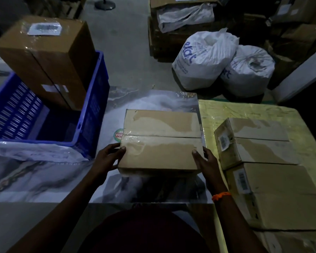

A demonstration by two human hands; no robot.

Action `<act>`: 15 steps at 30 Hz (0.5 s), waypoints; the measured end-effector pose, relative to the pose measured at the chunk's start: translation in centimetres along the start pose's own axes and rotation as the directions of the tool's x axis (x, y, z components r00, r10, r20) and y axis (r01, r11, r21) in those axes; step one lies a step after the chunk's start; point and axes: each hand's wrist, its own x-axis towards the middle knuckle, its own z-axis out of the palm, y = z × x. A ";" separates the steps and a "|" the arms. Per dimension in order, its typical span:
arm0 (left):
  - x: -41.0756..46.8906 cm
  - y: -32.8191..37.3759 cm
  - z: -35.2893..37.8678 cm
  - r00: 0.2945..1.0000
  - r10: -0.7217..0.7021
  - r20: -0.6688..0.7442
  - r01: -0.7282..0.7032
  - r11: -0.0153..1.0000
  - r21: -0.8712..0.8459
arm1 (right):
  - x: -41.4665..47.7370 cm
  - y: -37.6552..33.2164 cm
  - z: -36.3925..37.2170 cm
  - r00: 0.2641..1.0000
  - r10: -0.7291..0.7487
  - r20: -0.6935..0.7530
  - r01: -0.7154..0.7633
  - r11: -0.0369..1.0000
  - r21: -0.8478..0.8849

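This looks like a parcel storeroom or dispatch depot, with goods packed for shipping lying all round. On the surface [44, 179] sit a sealed carton [161, 139] and barcode-stickered boxes [259, 143]. A blue plastic crate [97, 99] holds a labelled box [44, 57]. Beyond, on the bare concrete floor [128, 52], more stock waits — tied white courier sacks [204, 59] printed in blue, and stacked cartons [161, 42] in dim light.

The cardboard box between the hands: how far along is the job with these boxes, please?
Seemingly done: a tall box stands in the blue crate. In hand: the left hand and right hand grip the taped box by its near corners. Probably left: a far box and a near box wait at the right, untouched.
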 end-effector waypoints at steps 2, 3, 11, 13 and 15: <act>0.5 0.3 0.3 0.999 0.006 -0.034 -0.007 1.000 -0.021 | 0.7 -0.5 0.1 1.000 0.014 -0.008 -0.014 1.000 0.005; 1.0 0.5 0.5 0.998 0.019 -0.051 -0.020 1.000 -0.024 | 1.1 -0.7 0.2 1.000 0.024 -0.019 -0.024 1.000 0.000; 5.0 4.6 2.8 0.985 0.161 -0.066 -0.153 0.981 0.119 | 6.7 -3.9 0.9 0.998 -0.066 0.022 0.068 0.993 -0.093; 5.8 5.8 3.8 0.986 0.159 -0.040 -0.152 0.978 0.146 | 8.0 -4.9 1.2 0.996 -0.077 0.045 0.081 0.992 -0.092; 6.3 6.6 4.3 0.987 0.153 -0.037 -0.145 0.974 0.174 | 8.9 -5.6 1.5 0.996 -0.073 0.047 0.078 0.992 -0.095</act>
